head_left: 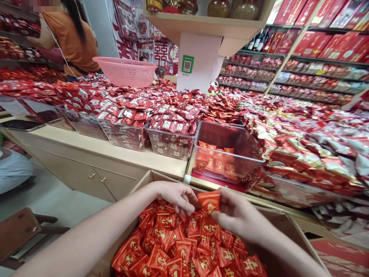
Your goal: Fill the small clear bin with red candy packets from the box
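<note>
A cardboard box [291,227] in front of me holds a heap of small red wrapped candy packets [161,234] with gold lettering. Just above the heap, my right hand [239,215] pinches one red candy packet [210,201] between thumb and fingers. My left hand [177,197] hovers palm down to the left of that packet, its fingers loosely curled and apart, with nothing visible in them. Beyond the box, a clear plastic bin [230,154] has a low layer of similar red packets at its bottom.
More clear bins [123,134] heaped with red packets line the counter. A pink basket [123,71] rests on the packets. Behind stand a pillar with a QR code [187,64] and stocked shelves [288,57]. A person in orange [75,42] is at far left; a wooden stool [20,231] is nearer.
</note>
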The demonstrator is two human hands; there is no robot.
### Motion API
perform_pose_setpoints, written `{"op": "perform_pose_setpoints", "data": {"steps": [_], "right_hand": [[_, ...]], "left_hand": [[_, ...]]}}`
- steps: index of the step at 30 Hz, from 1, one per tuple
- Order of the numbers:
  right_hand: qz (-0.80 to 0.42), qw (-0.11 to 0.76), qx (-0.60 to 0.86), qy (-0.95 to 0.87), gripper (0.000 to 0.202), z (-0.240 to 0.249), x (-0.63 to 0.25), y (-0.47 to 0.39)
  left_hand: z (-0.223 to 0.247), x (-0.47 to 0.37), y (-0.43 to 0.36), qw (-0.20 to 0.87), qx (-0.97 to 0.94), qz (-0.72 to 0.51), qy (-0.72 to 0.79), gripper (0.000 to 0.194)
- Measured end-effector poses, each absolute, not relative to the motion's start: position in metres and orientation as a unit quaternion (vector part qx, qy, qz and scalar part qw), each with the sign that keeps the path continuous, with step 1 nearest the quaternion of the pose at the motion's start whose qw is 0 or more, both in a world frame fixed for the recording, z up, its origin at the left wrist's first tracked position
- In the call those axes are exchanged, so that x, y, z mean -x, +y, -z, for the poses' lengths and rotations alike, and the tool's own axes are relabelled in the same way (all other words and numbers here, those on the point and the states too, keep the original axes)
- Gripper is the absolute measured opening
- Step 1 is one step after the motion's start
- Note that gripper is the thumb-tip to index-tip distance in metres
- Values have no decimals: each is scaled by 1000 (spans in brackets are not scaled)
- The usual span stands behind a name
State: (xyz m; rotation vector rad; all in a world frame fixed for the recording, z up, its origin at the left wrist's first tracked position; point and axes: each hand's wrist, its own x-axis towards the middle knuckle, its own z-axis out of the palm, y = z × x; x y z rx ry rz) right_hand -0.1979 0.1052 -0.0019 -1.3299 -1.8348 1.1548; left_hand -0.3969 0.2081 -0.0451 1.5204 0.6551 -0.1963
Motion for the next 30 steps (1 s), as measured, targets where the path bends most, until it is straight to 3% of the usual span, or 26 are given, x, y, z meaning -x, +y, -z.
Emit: {"op": "perform_pose_setpoints", "data": {"steps": [5, 7, 9, 12, 15, 24, 30], "right_hand": [[-196, 454, 543, -679, 30, -97, 172, 132], [-127, 426, 593, -671, 28, -119, 161, 159], [-120, 328, 641, -683, 25, -126, 153, 189], [-198, 160, 659, -708, 24, -112, 147, 227], [-324, 79, 635, -697, 26, -86, 148, 248], [-559, 43, 582, -588, 21, -58, 159, 253], [-553, 40, 587, -590, 14, -48, 161, 259]], "left_hand": [[54, 397, 210, 606, -724, 97, 316, 53], [56, 396, 209, 577, -740, 109, 329, 50], [57, 395, 209, 548, -755, 122, 339, 49], [55, 396, 210, 511, -776, 134, 344, 51], [53, 398, 211, 481, -794, 133, 347, 50], [60, 398, 215, 435, -825, 146, 330, 50], [61, 399, 216, 417, -834, 151, 328, 49]]}}
